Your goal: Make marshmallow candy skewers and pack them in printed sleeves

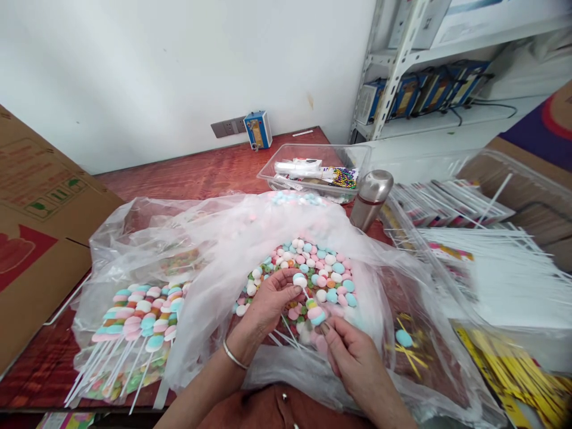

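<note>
My left hand [270,301] pinches a white and blue marshmallow [300,279] at the tip of a thin white stick [307,293]. My right hand [351,351] holds the lower end of that stick, on which a pink and blue marshmallow [316,314] is threaded. Both hands hover over a heap of loose pastel marshmallows [322,271] inside an open clear plastic bag [232,250]. A silver bangle [233,355] circles my left wrist.
Finished marshmallow skewers [134,325] lie in a clear bag at left. A brown cardboard box [36,226] stands far left. Behind are a clear tray of small items [357,156], a steel flask [370,196], and a blue device [258,129]. White sticks [491,262] and a metal shelf [402,59] sit right.
</note>
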Motion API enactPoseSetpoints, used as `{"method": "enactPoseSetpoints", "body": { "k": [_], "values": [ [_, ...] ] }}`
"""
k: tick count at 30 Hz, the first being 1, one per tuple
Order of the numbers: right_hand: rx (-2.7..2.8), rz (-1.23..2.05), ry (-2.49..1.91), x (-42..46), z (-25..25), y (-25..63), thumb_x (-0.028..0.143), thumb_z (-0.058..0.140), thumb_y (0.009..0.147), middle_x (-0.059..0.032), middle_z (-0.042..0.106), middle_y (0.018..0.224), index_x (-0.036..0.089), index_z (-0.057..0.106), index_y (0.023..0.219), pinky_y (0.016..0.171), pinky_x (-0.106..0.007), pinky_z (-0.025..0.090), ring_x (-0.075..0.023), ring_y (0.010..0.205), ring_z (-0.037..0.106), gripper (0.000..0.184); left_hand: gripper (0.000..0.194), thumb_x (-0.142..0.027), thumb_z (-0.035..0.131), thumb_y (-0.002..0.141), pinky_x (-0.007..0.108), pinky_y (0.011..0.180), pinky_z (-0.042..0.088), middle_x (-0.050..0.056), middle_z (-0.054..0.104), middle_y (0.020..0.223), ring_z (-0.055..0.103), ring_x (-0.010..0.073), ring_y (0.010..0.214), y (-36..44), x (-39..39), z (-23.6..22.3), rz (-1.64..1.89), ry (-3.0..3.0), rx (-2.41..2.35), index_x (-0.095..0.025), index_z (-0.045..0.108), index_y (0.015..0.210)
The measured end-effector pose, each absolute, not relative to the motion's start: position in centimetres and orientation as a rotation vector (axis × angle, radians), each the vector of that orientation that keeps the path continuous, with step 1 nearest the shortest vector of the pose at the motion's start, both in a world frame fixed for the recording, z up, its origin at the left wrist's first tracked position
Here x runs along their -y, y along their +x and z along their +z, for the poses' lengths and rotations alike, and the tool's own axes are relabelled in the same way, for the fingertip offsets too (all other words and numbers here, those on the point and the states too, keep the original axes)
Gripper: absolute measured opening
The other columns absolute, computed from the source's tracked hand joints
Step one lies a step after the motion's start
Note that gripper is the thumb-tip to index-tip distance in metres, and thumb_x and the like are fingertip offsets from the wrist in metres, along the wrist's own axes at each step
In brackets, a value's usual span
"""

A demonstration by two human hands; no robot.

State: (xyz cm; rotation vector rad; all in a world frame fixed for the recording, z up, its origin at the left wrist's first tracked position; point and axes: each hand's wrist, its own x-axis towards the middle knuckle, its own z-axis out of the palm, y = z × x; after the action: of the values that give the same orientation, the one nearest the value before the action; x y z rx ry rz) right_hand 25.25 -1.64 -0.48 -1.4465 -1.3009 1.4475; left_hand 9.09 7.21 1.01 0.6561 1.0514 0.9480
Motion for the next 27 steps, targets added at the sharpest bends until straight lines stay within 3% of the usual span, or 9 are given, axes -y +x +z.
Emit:
{"method": "enactPoseSetpoints", "body": {
  "k": [4, 11, 14, 20, 27],
  "values": [
    [1.244, 1.49, -1.452, 1.6, -0.7, 25.3, 0.043, 0.041, 0.094, 0.0094, 0.036, 0.046, 0.022, 0.048, 0.072, 0.039, -0.021, 0.02, -0.0084, 0.041, 0.029, 0.031, 0.05, -0.028, 0.087, 0.059, 0.026, 0.067, 0.051, 0.005, 0.07, 0.089, 0.065, 0.014, 0.071, 9.0, -7.1, 0.7, 0.94, 0.73, -1.049, -0.014, 0.065, 0.102],
    [1.076, 1.557, -1.463, 1.7, -0.5, 24.7, 0.043, 0.04, 0.093, 0.0117, 0.035, 0.038, 0.023, 0.05, 0.074, 0.034, -0.021, 0.017, -0.0074, 0.031, 0.025, 0.029, 0.035, -0.029, 0.078, 0.071, 0.023, 0.062, 0.049, 0.001, 0.067, 0.073, 0.063, 0.0141, 0.069, 9.6, -6.5, 0.3, 0.939, 0.906, -1.06, -0.017, 0.063, 0.1],
    [1.032, 1.551, -1.501, 1.6, 0.1, 24.2, 0.041, 0.041, 0.091, 0.0122, 0.036, 0.036, 0.023, 0.05, 0.072, 0.033, -0.021, 0.018, -0.0068, 0.027, 0.024, 0.028, 0.028, -0.027, 0.074, 0.074, 0.021, 0.058, 0.046, -0.002, 0.06, 0.063, 0.06, 0.0125, 0.063, 10.0, -6.3, 0.2, 0.952, 0.951, -1.101, -0.017, 0.063, 0.097],
    [0.994, 1.546, -1.481, 1.2, -0.1, 23.5, 0.041, 0.042, 0.091, 0.0121, 0.037, 0.035, 0.024, 0.048, 0.071, 0.033, -0.021, 0.017, -0.0071, 0.026, 0.024, 0.027, 0.025, -0.021, 0.064, 0.077, 0.02, 0.048, 0.037, -0.002, 0.059, 0.063, 0.048, 0.0081, 0.05, 10.1, -5.9, 0.0, 0.924, 1.114, -1.159, -0.016, 0.067, 0.101],
    [1.178, 1.253, -1.468, 0.5, -0.7, 23.5, 0.041, 0.045, 0.091, 0.006, 0.046, 0.052, 0.022, 0.051, 0.073, 0.045, -0.021, 0.031, -0.012, 0.048, 0.043, 0.026, 0.025, -0.017, 0.06, 0.078, 0.021, 0.052, 0.038, -0.001, 0.059, 0.065, 0.048, 0.0093, 0.054, 10.5, -5.5, 0.0, 0.955, 1.202, -1.186, -0.017, 0.07, 0.101]
  ]
}}
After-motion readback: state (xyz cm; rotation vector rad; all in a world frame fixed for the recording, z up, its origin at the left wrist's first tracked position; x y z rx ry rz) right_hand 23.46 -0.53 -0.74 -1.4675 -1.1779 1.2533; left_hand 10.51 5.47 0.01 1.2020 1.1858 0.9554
